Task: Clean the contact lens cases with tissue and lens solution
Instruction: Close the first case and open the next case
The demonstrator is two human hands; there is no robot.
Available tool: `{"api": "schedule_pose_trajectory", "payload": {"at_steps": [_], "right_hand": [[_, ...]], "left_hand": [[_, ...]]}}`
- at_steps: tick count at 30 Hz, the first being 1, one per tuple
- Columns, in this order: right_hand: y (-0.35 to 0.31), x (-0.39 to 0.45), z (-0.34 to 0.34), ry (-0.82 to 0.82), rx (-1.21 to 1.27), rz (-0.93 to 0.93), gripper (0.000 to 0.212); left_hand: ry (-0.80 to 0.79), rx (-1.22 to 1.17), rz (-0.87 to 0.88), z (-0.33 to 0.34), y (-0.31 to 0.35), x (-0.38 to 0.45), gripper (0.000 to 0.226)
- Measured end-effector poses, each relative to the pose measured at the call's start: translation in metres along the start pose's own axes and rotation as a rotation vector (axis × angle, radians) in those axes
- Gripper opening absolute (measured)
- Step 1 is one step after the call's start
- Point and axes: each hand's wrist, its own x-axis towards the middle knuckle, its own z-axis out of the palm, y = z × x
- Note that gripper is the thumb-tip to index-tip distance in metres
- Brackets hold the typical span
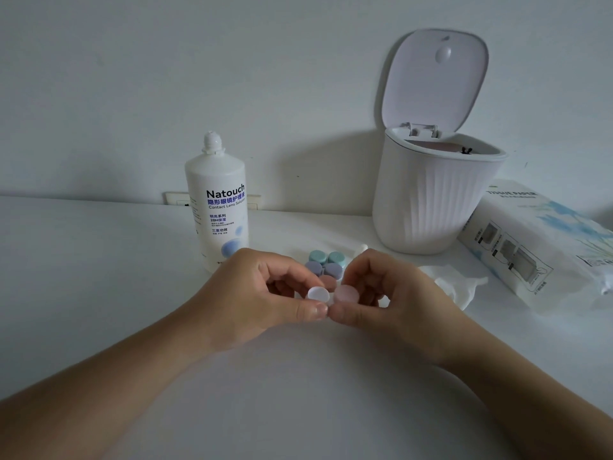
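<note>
A contact lens case (333, 295) is pinched at its white cap by the left hand (262, 290) and its pink cap by the right hand (394, 293). The pink cap is best unscrewed above the counter (298, 393), the white side held steady, well short of the far edge.

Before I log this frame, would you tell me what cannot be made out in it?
Head view only:
- Lens case: its body is hidden by the left hand and right hand; only two caps show.
- Brown case behind: mostly covered by the fingers.
- Bin: its contents are hidden by the rim.
- Tissue pack: cut off by the right edge, print blurred.
- Solution bottle: base hidden by the left hand, small print unreadable.
</note>
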Motion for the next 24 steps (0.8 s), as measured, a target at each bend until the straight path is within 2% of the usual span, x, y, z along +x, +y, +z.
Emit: {"api": "schedule_pose_trajectory", "payload": {"at_steps": [2,4,8,10,13,15,20,24], "right_hand": [[0.0015,0.001,-0.0024,-0.01,-0.017,0.014,0.047],[0.0009,0.0002,-0.0058,-0.061,-0.02,0.013,0.046],[-0.0006,-0.0018,-0.0068,-0.07,0.033,-0.037,0.019],[-0.0017,-0.0013,-0.0036,-0.027,0.035,-0.038,0.013],[-0.002,-0.0004,-0.003,0.023,0.047,-0.038,0.032],[-0.0018,-0.0014,-0.0059,-0.016,0.046,-0.02,0.039],[0.0,-0.002,-0.0071,-0.045,0.034,-0.019,0.017],[0.0,-0.002,-0.0046,-0.026,0.011,-0.012,0.017]], "left_hand": [[0.003,-0.01,0.002,-0.0006,-0.0004,0.0006,0.024],[0.018,-0.01,0.001,-0.0018,-0.0016,0.0006,0.025],[0.027,-0.002,0.004,-0.0026,-0.0028,0.0011,0.022],[0.03,-0.006,0.001,-0.0026,-0.0034,0.0011,0.022],[0.019,-0.003,0.008,-0.0023,-0.0031,0.001,0.024],[0.025,-0.01,0.01,-0.0022,-0.0026,0.0014,0.025],[0.044,-0.035,0.011,-0.0025,-0.0017,0.0011,0.024],[0.05,-0.045,0.003,-0.0033,-0.0027,0.0013,0.025]]}}
